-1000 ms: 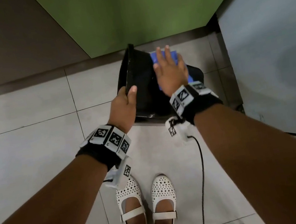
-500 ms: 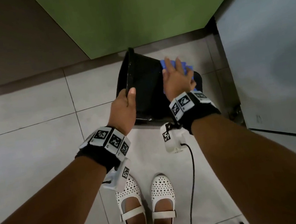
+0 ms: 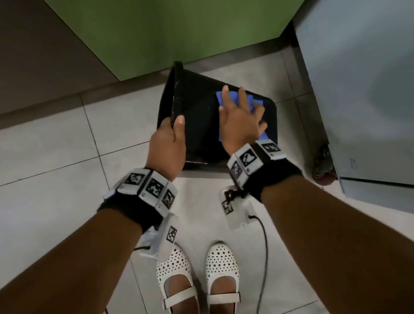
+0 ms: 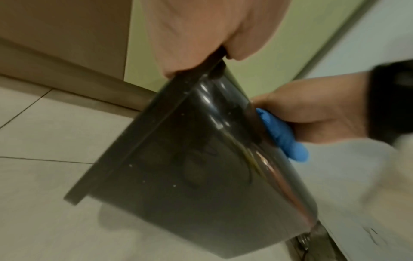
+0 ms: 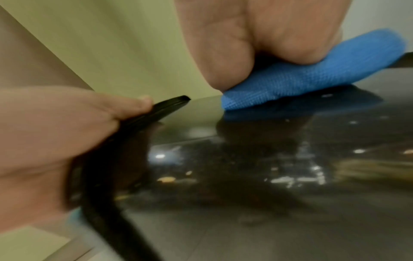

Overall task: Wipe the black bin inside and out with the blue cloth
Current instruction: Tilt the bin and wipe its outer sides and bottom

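1. Black bin (image 3: 202, 119) tipped on its side above the tiled floor (image 3: 38, 161), mouth facing left, base toward the grey cabinet (image 3: 377, 75). Tilt probably meant to bring the outer wall up to face the wiping hand.
2. Left hand (image 3: 169, 146) clamped on the bin rim: thumb over the outer wall, fingers hidden, seemingly hooked inside. Grip closed on the rim; likely there to hold the bin steady against the wiping pressure.
3. Right hand (image 3: 241, 121) spread on the upper outer wall near the base, fingers nearly straight, pressing the blue cloth (image 3: 254, 103) flat. Grip open, nothing pinched; cloth trapped between palm and plastic. Broad palm contact probably for more coverage per stroke.
4. Right wrist view: cloth (image 5: 312, 74) bunched under the fingers, glossy wall (image 5: 268, 159) speckled with bright spots, dust or droplets, cannot tell which.
5. Left wrist view: rim edge (image 4: 143, 134) and cloth (image 4: 281, 134) visible; image blurred.
6. Judgement: outside wipe under way; state of the inside not visible.
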Demonstrator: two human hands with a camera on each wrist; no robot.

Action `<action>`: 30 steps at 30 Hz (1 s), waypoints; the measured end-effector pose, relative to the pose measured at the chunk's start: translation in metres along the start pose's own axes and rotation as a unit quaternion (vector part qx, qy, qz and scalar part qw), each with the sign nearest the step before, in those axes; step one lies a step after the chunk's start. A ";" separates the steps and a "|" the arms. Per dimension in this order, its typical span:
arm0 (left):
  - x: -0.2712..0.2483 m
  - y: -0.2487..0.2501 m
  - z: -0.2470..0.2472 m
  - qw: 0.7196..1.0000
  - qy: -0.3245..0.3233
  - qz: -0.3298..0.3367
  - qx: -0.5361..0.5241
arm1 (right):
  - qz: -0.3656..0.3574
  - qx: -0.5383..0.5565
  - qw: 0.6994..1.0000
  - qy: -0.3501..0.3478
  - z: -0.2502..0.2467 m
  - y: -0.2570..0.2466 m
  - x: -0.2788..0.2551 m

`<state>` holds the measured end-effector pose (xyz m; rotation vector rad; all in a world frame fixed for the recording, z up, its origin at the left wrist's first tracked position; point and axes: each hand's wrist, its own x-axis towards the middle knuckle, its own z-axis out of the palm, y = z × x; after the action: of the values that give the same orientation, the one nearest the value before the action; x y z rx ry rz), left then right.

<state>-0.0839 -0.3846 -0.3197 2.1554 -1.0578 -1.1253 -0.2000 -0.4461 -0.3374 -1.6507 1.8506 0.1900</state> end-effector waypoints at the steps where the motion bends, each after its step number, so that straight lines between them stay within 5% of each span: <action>1: 0.004 0.003 0.000 1.000 0.001 0.003 0.004 | -0.012 -0.001 1.000 -0.005 -0.001 -0.005 -0.009; 6: 0.009 0.002 -0.005 1.000 -0.002 -0.001 0.012 | -0.155 -0.075 0.985 -0.016 0.015 -0.012 -0.059; 13: 0.001 0.007 0.000 1.000 -0.018 -0.007 0.007 | -0.002 -0.011 1.000 0.003 -0.012 -0.003 0.007; 19: 0.005 0.003 -0.002 1.000 -0.018 0.005 0.025 | -0.203 -0.045 0.977 -0.043 0.011 -0.001 -0.054; 30: -0.001 -0.009 -0.001 1.000 0.012 -0.010 -0.013 | 0.037 0.043 0.998 0.018 -0.008 0.040 0.056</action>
<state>-0.0794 -0.3786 -0.3255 2.1585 -1.0077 -1.1129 -0.2402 -0.4890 -0.3733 -1.5379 1.9219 0.1122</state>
